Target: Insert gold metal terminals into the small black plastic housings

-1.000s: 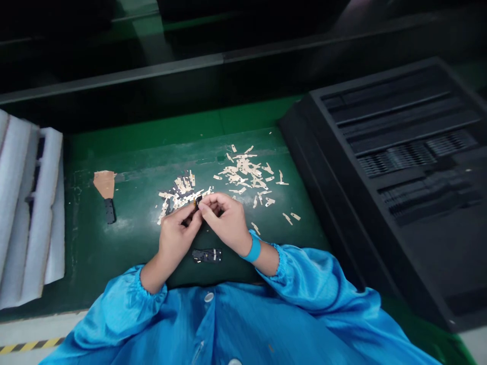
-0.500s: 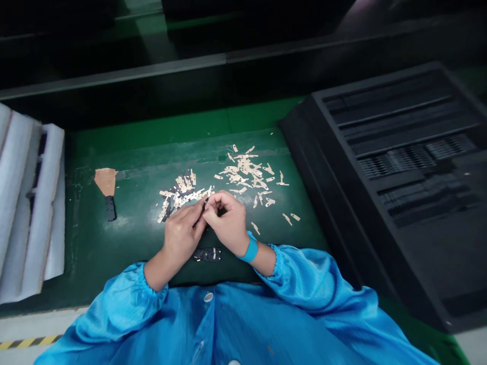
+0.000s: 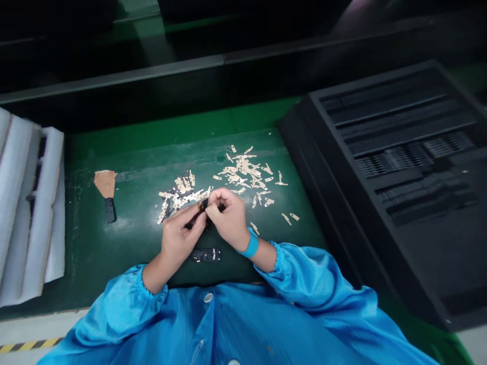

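Green worktop [image 3: 125,248]: foam [image 3: 53,203] at its left edge; a scraper [image 3: 109,208] set apart, perhaps out of the way; mixed strips [image 3: 184,185] mid-worktop, handily near. Left hand [image 3: 178,235] and right hand [image 3: 231,217] pinch a black part [image 3: 204,205] between them, seemingly to steady it, beyond dark pieces [image 3: 207,254] near the front edge. Pale strips [image 3: 243,165] spread rightward, towards a tray [image 3: 429,213] at the right edge.

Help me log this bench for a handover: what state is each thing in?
Left hand: closed on the black part
Right hand: pinching the same part
Black part: held between both hands
Wristband: worn on right wrist
Front black piece: lying on the table, not held
Right strips: loose, scattered
Left strips: loose, bunched
Brown-headed tool: lying down, not held
Black tray: contents too dim to tell
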{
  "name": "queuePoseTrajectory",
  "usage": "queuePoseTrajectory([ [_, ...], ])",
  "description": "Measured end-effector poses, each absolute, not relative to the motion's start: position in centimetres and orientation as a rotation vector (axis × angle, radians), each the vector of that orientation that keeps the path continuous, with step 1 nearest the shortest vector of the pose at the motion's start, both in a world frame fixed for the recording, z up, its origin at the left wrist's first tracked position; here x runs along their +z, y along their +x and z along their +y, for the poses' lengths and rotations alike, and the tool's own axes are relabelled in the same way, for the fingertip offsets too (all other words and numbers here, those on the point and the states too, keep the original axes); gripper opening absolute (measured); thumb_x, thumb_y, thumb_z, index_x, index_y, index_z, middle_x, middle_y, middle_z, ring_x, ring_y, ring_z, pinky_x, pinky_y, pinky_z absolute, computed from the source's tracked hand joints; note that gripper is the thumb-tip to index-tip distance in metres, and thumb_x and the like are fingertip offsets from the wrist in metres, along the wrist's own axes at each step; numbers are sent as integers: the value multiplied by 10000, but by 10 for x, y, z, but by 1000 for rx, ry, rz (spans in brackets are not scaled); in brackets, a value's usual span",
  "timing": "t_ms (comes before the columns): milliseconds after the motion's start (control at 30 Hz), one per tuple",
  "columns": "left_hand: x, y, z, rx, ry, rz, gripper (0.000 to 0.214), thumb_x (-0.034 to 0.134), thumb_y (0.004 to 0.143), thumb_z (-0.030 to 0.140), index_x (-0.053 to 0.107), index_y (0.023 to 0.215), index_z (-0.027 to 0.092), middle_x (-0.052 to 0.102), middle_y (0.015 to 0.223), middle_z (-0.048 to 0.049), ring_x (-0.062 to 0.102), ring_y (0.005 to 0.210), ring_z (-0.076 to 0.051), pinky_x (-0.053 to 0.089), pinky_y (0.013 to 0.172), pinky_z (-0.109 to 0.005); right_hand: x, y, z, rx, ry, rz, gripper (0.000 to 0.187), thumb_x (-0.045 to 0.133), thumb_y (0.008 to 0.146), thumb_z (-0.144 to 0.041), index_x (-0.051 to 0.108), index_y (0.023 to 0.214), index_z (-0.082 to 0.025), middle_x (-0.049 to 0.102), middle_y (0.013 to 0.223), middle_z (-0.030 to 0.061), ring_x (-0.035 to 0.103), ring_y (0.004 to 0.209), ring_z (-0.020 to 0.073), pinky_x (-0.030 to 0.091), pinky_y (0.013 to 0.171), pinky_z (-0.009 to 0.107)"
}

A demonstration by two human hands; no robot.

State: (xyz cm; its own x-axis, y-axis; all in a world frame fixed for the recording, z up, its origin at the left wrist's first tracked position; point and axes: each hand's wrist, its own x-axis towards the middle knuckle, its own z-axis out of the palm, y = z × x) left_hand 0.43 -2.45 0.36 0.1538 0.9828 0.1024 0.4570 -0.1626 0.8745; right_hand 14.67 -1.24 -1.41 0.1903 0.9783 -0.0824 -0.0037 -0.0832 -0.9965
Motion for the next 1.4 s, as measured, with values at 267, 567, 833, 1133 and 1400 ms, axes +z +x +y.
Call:
queuePoseTrajectory([
  [267,0,1,-11,1059,927,1325,276,831,800,434,757,881,181,728,823,-8,695,694,-142,626,632,-249,-16,152,-14,1201,-1277,-1229,216,637,944,-414,708,997,-216,736,944,48,682,761,154,560,708,283],
  [567,-1,-9,-5,1022,1035,1194,369,756,884,427,748,1195,229,755,1019,-59,660,807,-153,548,677,-234,-10,160,-8,1827,-966,-724,282,814,815,-471,742,921,-219,693,786,-3,596,669,115,513,636,248],
  [833,-2,-12,-3,1055,902,1198,226,812,843,375,730,792,171,734,755,-13,647,616,-100,543,601,-196,-12,168,-5,1960,-1015,-841,363,811,799,-541,720,851,-194,682,750,-6,607,589,99,479,585,240],
  [1133,-1,-5,-8,1048,764,1215,378,890,741,377,681,981,173,734,728,20,743,660,-139,652,624,-232,-8,167,-9,1356,-1289,-1213,247,679,907,-443,700,951,-201,754,862,45,686,729,166,565,694,305],
  [1400,-1,-7,-6,989,826,1241,372,888,737,383,696,972,167,700,765,16,708,639,-116,648,622,-229,-1,165,-15,983,-1267,-1525,58,648,911,-215,698,897,-240,700,801,2,643,697,150,556,694,295],
])
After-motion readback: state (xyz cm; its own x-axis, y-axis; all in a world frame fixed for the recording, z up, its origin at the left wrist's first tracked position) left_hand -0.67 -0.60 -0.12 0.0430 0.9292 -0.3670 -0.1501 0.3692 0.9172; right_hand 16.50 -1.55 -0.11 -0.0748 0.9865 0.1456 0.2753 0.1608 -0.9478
